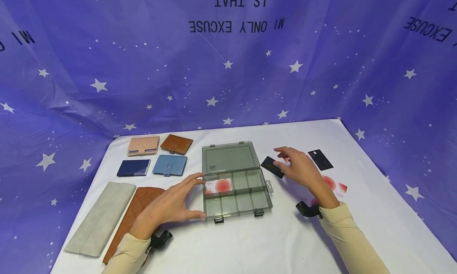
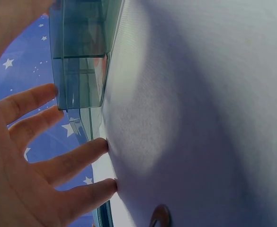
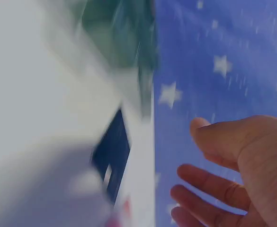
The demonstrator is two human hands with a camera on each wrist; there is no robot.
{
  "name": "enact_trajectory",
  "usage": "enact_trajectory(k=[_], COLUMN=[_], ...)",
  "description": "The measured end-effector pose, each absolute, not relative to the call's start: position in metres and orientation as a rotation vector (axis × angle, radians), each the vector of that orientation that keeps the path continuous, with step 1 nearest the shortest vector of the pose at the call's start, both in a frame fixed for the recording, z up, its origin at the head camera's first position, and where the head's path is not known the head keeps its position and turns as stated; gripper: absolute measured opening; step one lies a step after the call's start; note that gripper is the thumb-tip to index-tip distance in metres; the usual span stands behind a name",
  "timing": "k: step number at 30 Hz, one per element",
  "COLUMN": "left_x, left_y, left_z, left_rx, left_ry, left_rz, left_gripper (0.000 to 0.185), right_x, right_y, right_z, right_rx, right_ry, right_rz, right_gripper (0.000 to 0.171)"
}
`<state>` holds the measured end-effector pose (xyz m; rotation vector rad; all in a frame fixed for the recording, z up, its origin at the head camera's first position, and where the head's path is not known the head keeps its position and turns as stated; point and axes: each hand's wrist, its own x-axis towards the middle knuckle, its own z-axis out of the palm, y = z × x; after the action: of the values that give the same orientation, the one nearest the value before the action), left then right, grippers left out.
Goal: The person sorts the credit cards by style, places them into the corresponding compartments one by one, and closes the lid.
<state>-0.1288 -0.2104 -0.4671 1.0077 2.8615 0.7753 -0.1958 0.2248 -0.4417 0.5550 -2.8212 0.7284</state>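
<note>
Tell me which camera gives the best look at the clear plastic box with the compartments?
The head view: it shows the whole organizer box, lid open, dividers visible, a card in one compartment, the left hand at its side. The left wrist view shows only one corner; the right wrist view shows just a blurred greenish edge.

One clear box [image 1: 235, 202], lid open, eight compartments in two rows of four. One white-and-red card [image 1: 218, 185] inside it. Two black cards: one [image 1: 272, 166] beside the box, one [image 1: 320, 159] further right. At least one more white-and-red card [image 1: 335, 185] on the table, partly hidden by the wrist; exact count unclear. Four small wallets: pink [image 1: 143, 145], brown [image 1: 176, 144], navy [image 1: 133, 167], light blue [image 1: 169, 165]. Two long wallets: grey [image 1: 98, 217], brown quilted [image 1: 137, 208]. Two hands: left [image 1: 168, 206], right [image 1: 301, 169].
</note>
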Motion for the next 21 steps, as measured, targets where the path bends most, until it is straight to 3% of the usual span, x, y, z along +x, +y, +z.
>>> enact_trajectory(k=[7,12,21], left_x=[-0.129,-0.129,-0.130], left_y=[-0.212,-0.210,-0.210], left_z=[-0.467,-0.466,-0.469], left_rx=[1.010,0.992,0.988], left_ry=[2.850,2.852,2.875], left_rz=[0.765,0.757,0.757], left_gripper=[0.095,0.097,0.096], right_x=[-0.200,-0.198,-0.203], right_y=[0.274,0.287,0.297], right_z=[-0.457,-0.465,-0.476], right_rx=[0.229,0.166,0.196], right_ry=[-3.017,-3.072,-3.040], right_rz=[0.497,0.475,0.742], right_gripper=[0.063,0.079,0.077])
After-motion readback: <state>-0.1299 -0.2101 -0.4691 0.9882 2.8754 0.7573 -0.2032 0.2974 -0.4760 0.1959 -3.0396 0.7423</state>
